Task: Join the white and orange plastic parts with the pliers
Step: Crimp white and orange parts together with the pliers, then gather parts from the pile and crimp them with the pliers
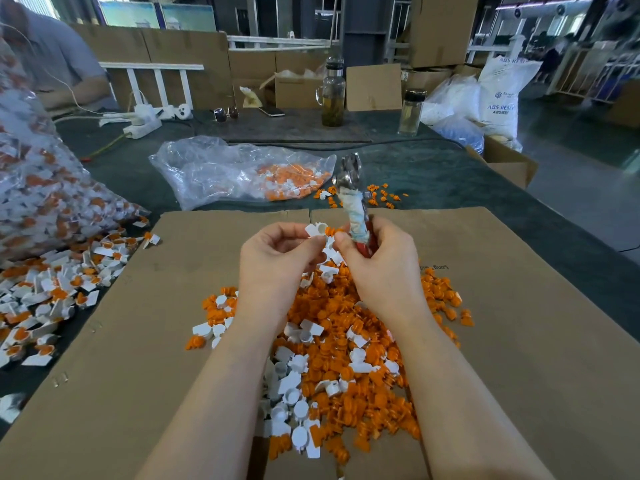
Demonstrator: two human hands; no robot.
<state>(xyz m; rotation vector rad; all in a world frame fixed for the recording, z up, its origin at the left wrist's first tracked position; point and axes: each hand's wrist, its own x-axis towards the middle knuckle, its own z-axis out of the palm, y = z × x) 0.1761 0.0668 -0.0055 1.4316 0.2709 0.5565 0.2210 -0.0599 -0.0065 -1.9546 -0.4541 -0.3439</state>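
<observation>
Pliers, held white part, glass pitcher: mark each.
pliers (349, 183), head view, on the metal head
white part (317, 229), head view, on its round socket
glass pitcher (333, 98), head view, on the glass body

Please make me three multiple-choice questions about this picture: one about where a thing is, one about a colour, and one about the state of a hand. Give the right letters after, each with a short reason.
1. Where does the heap of loose orange and white parts lie?
A. on the cardboard sheet
B. inside a glass bottle
C. on the floor

2. What colour is the bare handle end of the pliers below the wrapping?
A. green
B. red
C. yellow

3. What is the left hand doing?
A. lying flat on the cardboard
B. pinching a white part
C. gripping the pliers

Answers:
1 A, the heap spreads over the brown sheet under both arms.
2 B, red shows at the right hand, which grips the handles.
3 B, its thumb and fingertips close on the white piece, held up against an orange part.
</observation>
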